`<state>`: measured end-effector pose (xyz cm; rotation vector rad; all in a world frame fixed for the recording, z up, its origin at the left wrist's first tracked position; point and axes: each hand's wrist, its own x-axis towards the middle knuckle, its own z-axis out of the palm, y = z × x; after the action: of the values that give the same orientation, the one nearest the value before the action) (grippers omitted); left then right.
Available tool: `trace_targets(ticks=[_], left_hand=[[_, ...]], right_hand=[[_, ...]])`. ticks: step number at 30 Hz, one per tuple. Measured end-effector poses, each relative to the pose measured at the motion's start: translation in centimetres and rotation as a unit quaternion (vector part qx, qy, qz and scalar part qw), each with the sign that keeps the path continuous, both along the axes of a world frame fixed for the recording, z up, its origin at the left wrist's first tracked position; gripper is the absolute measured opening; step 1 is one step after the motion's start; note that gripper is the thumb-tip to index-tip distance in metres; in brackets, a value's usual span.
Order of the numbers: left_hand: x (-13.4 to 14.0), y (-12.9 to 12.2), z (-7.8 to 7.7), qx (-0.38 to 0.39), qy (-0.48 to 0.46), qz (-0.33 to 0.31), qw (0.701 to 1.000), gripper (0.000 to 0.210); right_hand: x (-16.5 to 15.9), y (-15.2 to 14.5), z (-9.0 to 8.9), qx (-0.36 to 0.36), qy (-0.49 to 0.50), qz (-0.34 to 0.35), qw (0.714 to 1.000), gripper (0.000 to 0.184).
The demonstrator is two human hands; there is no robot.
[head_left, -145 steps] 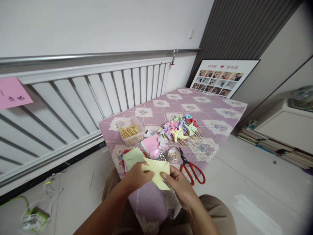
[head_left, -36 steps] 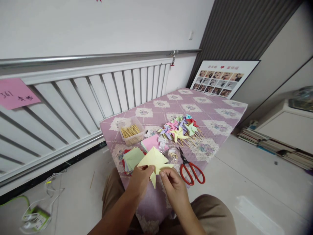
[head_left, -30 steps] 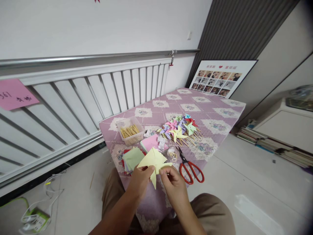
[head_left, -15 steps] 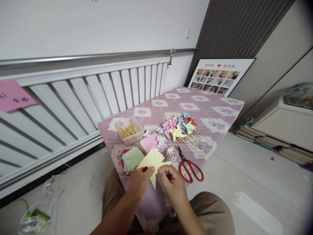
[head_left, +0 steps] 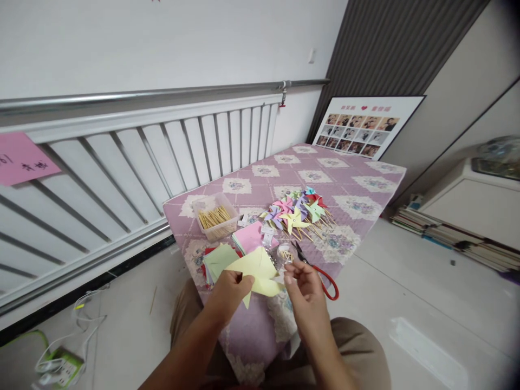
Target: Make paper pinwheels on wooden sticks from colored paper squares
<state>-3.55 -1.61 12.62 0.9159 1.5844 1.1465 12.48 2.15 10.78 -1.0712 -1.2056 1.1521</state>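
Note:
My left hand (head_left: 225, 292) is closed in a pinch on a pale yellow paper pinwheel (head_left: 255, 266), thumb on top at its left side. The pinwheel's blades look loosened, and one point hangs below the thumb. My right hand (head_left: 306, 287) is just right of the paper, thumb and forefinger slightly apart, and I see nothing clearly between them. Right beyond those fingertips is a small round tub (head_left: 286, 251) of little wooden pieces. Red-handled scissors (head_left: 331, 284) lie partly hidden behind the right hand. Stacked green paper squares (head_left: 219, 259) lie left of the pinwheel.
A clear plastic box (head_left: 221, 233) holds many thin wooden sticks. Finished colourful pinwheels (head_left: 294, 216) on sticks are heaped farther back. Pink paper (head_left: 248, 235) and small clear packets lie between. The patterned tablecloth (head_left: 317, 176) reaches toward a radiator (head_left: 195, 146) and a photo board (head_left: 365, 127).
My right hand has let go of the pinwheel and moved right, over part of the scissors. The pinwheel has tilted, its blades spreading loose, while my left hand keeps hold.

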Motion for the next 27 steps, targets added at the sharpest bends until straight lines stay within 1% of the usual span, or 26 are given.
trace_targets(ticks=[1, 2, 3, 5, 6, 7, 11, 15, 18, 21, 24, 27], left_hand=[[-0.4, 0.0, 0.3, -0.004, 0.026, -0.029, 0.999, 0.03], [-0.8, 0.1, 0.7, -0.007, 0.046, -0.061, 0.997, 0.029], [-1.1, 0.1, 1.1, -0.01, 0.063, -0.092, 0.994, 0.027], [-1.5, 0.2, 1.9, -0.01, 0.091, -0.139, 0.986, 0.022], [-1.6, 0.3, 2.3, -0.007, 0.102, -0.157, 0.982, 0.021], [-1.7, 0.3, 2.6, -0.001, 0.111, -0.171, 0.979, 0.02], [-1.9, 0.6, 3.5, 0.023, 0.137, -0.217, 0.966, 0.016], [-2.0, 0.9, 3.8, 0.025, 0.175, -0.246, 0.953, 0.016], [-2.0, 1.0, 3.8, 0.027, 0.202, -0.251, 0.946, 0.017], [-1.9, 1.0, 3.6, 0.041, 0.204, -0.252, 0.945, 0.019], [-1.9, 1.2, 3.4, 0.056, 0.203, -0.252, 0.945, 0.02], [-1.7, 1.6, 3.1, 0.056, 0.203, -0.252, 0.945, 0.019]], right_hand=[[0.2, 0.2, 0.3, -0.025, 0.015, 0.024, 0.999, 0.043], [0.4, 0.3, 0.7, -0.057, 0.031, 0.065, 0.996, 0.044], [0.5, 0.3, 1.1, -0.094, 0.046, 0.116, 0.988, 0.043], [0.3, 0.0, 1.9, -0.154, 0.069, 0.214, 0.962, 0.041], [0.2, -0.2, 2.1, -0.173, 0.075, 0.244, 0.951, 0.041], [0.0, -0.4, 2.4, -0.187, 0.076, 0.26, 0.944, 0.042], [-0.8, -0.9, 2.4, -0.225, 0.072, 0.257, 0.937, 0.045], [-1.3, -0.9, 2.1, -0.225, 0.067, 0.247, 0.94, 0.04], [-1.6, -1.0, 2.1, -0.211, 0.053, 0.222, 0.95, 0.036], [-2.0, -1.1, 1.9, -0.193, 0.028, 0.199, 0.96, 0.032], [-2.2, -1.1, 1.3, -0.177, 0.012, 0.178, 0.968, 0.031], [-2.2, -1.0, 0.7, -0.181, 0.01, 0.166, 0.969, 0.032]])
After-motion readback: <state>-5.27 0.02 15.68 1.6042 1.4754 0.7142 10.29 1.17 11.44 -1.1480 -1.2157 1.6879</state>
